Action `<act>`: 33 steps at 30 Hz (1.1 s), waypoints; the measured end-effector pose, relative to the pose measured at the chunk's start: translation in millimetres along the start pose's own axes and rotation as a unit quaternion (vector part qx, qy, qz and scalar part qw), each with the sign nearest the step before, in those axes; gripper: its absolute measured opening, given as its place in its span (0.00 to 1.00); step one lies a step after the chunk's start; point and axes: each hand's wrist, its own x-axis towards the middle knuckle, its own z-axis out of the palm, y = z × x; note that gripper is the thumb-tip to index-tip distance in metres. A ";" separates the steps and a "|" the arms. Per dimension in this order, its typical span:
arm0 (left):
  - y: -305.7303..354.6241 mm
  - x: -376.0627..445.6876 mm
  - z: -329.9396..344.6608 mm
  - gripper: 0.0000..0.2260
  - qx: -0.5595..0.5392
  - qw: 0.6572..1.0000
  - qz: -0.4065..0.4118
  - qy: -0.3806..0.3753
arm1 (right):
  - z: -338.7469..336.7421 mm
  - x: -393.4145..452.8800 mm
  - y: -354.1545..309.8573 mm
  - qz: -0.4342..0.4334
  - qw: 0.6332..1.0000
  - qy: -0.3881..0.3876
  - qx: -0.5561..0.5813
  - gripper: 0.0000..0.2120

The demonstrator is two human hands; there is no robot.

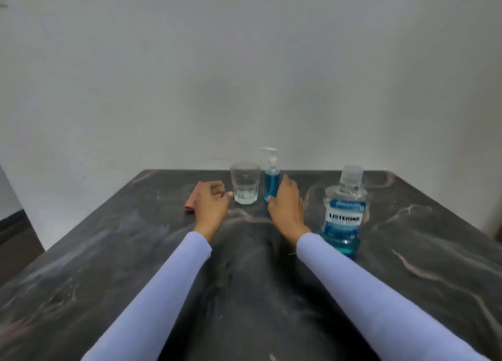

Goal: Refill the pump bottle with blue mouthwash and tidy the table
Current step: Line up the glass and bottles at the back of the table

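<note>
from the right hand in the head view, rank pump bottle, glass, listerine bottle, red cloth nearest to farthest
From the right hand:
1. Pump bottle, at its fingertips.
2. Glass to the left and Listerine bottle to the right: too close to call.
3. Red cloth, far left, under the left hand.

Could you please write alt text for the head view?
A person's right hand touches a pump bottle of blue liquid; the left hand rests beside a glass, over a red cloth. A capped mouthwash bottle stands right.
</note>
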 end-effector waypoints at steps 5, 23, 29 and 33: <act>-4.8 -42.3 -9.2 0.09 -0.028 0.999 0.018 0.008 | -45.7 -69.6 11.7 -0.091 0.994 -0.036 0.043 0.17; -16.8 -71.7 -0.1 0.06 -0.011 0.999 0.043 -0.019 | -110.9 -97.8 77.9 -0.002 0.999 0.049 0.001 0.36; -15.2 -71.6 -0.3 0.05 -0.011 0.999 0.049 -0.009 | -87.4 -65.1 70.8 0.006 0.999 0.037 0.012 0.34; -14.8 -71.7 -3.1 0.05 -0.002 0.998 0.070 0.009 | -62.2 -38.4 64.8 0.023 0.998 0.053 0.013 0.34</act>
